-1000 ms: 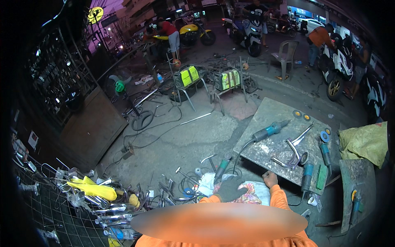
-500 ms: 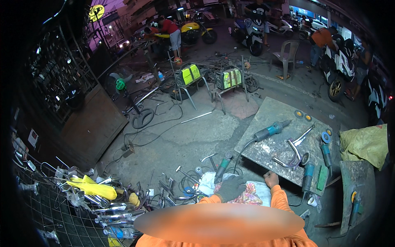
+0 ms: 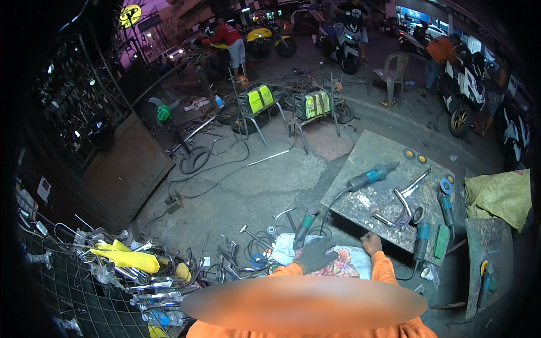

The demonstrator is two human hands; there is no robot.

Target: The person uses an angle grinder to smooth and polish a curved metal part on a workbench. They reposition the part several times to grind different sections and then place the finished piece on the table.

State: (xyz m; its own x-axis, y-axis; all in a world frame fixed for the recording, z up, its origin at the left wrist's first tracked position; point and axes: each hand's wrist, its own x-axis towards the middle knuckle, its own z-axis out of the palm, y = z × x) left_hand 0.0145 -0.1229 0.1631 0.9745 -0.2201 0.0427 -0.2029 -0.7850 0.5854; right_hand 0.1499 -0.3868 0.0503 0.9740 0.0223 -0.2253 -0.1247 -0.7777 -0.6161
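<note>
My left hand [image 3: 316, 256], in a dark grey glove, lies over a patterned pinkish cloth [image 3: 341, 266] in front of me, its fingers loosely extended. Just beyond it, a teal-and-black angle grinder [image 3: 305, 226] stands tilted beside a white cloth [image 3: 283, 250]. My bare right hand [image 3: 371, 243] is closed, fingers curled, close to the near edge of the worktable [image 3: 360, 217]. Whatever it may hold is hidden. On the tabletop rest a bent chrome pipe [image 3: 403, 204], a long-nosed grinder [image 3: 372, 176] and another angle grinder [image 3: 421, 241].
Left of me is a heap of metal pipes and parts [image 3: 160, 284] with a yellow plastic bag [image 3: 127, 258]. Cables and a hammer [image 3: 255, 236] lie on the floor. Two green machines on stands [image 3: 260, 100] are farther off. A sack [image 3: 499, 194] sits at right. People and motorcycles are behind.
My left hand has shifted slightly over the cloth, and its outline has turned a little. My right hand stays by the table edge. In the background, people have moved slightly.
</note>
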